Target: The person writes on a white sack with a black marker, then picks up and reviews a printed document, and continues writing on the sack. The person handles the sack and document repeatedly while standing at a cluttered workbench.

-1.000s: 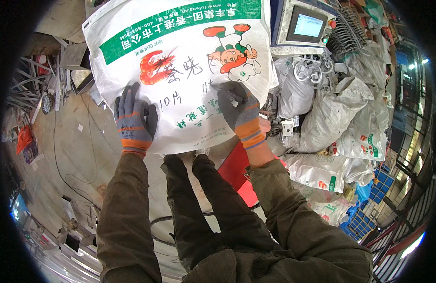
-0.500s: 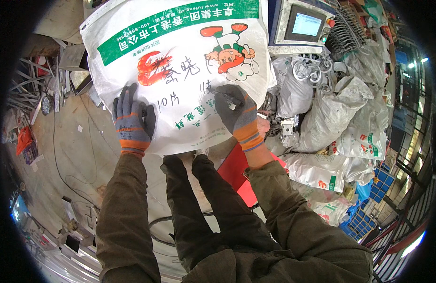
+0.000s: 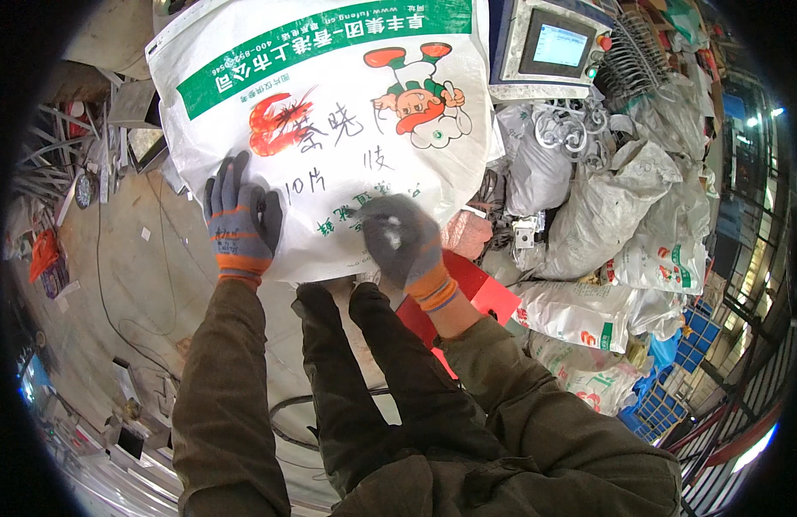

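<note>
A large white woven sack (image 3: pixel 243 189) lies spread before me, with a green printed band, a red printed picture and a cartoon figure. Dark handwritten strokes cross its middle. My left hand (image 3: pixel 241 215), in a grey and orange work glove, rests flat on the sack's left lower part with its fingers out. At the sack's lower right edge is my right hand (image 3: pixel 403 241), gloved alike and closed. The dark marker seen in it half a second ago is now hidden by the curled fingers, and the hand is slightly blurred.
A machine with a control screen (image 3: pixel 558 47) stands beyond the sack at the right. Stuffed white bags (image 3: pixel 601 198) are heaped at right, above a blue crate (image 3: pixel 657 409). A red sheet-like piece (image 3: pixel 467 297) lies under my right wrist. Metal offcuts (image 3: pixel 58 142) fill the far left.
My right hand has moved down and slightly left, off the handwriting toward the sack's near edge. The last handwritten character has gained strokes. My left hand has stayed nearly still.
</note>
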Demonstrator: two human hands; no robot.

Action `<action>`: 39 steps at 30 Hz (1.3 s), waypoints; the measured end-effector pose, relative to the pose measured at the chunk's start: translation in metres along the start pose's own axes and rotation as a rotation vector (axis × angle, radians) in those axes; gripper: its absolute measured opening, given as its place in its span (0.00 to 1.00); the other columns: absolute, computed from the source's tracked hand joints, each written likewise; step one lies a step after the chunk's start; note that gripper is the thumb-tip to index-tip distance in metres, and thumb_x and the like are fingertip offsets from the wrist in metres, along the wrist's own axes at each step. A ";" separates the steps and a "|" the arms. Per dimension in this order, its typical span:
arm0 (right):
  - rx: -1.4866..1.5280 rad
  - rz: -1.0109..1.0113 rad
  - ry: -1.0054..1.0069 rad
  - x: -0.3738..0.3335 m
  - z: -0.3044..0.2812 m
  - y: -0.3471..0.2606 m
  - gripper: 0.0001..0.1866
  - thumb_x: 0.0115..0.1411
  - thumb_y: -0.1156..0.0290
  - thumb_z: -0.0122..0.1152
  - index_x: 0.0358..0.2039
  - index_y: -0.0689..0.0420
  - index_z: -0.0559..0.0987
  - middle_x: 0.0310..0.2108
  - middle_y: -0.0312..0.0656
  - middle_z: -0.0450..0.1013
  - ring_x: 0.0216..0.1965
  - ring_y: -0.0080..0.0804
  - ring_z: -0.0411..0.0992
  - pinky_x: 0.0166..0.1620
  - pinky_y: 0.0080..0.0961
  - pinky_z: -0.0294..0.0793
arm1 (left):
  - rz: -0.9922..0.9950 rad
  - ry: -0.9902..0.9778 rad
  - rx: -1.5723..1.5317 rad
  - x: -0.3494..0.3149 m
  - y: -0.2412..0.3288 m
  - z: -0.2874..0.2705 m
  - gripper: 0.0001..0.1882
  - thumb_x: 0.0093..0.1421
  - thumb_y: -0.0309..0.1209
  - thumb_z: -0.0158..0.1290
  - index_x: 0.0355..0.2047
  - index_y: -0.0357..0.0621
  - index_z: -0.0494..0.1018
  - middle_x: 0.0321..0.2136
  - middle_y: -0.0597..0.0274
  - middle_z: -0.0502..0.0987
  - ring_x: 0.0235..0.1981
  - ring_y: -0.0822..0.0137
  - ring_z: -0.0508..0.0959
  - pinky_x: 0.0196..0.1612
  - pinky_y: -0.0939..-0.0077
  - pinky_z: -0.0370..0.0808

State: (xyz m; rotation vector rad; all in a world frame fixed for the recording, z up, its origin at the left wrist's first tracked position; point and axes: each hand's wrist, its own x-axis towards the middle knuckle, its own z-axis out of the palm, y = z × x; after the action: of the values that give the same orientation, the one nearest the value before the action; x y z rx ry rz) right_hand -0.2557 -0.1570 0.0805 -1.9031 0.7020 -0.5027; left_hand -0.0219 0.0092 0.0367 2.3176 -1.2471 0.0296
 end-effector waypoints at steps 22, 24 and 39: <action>-0.023 -0.116 -0.051 -0.008 0.037 -0.015 0.14 0.61 0.78 0.74 0.47 0.57 0.85 0.43 0.50 0.84 0.50 0.57 0.86 0.56 0.45 0.85 | -0.012 -0.024 -0.001 -0.002 -0.003 -0.002 0.11 0.70 0.37 0.62 0.39 0.41 0.79 0.75 0.47 0.74 0.76 0.39 0.69 0.80 0.37 0.59; -0.063 -0.127 -0.053 -0.009 0.040 -0.014 0.14 0.61 0.78 0.74 0.48 0.57 0.84 0.43 0.49 0.84 0.49 0.57 0.86 0.58 0.45 0.85 | -0.020 -0.026 -0.014 -0.002 -0.002 -0.002 0.10 0.69 0.34 0.63 0.38 0.40 0.79 0.75 0.48 0.74 0.77 0.40 0.69 0.80 0.36 0.59; -0.124 -0.158 -0.072 -0.017 0.048 -0.009 0.17 0.61 0.73 0.77 0.50 0.58 0.84 0.43 0.48 0.83 0.46 0.56 0.83 0.65 0.51 0.82 | -0.022 -0.055 0.003 -0.006 -0.003 -0.002 0.13 0.70 0.40 0.61 0.41 0.41 0.79 0.75 0.46 0.73 0.76 0.38 0.69 0.80 0.35 0.58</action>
State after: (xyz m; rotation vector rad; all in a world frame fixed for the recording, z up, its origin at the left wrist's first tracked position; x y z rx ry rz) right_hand -0.2364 -0.1103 0.0684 -2.0937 0.5497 -0.4964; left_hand -0.0229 0.0162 0.0356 2.3489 -1.2486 -0.0410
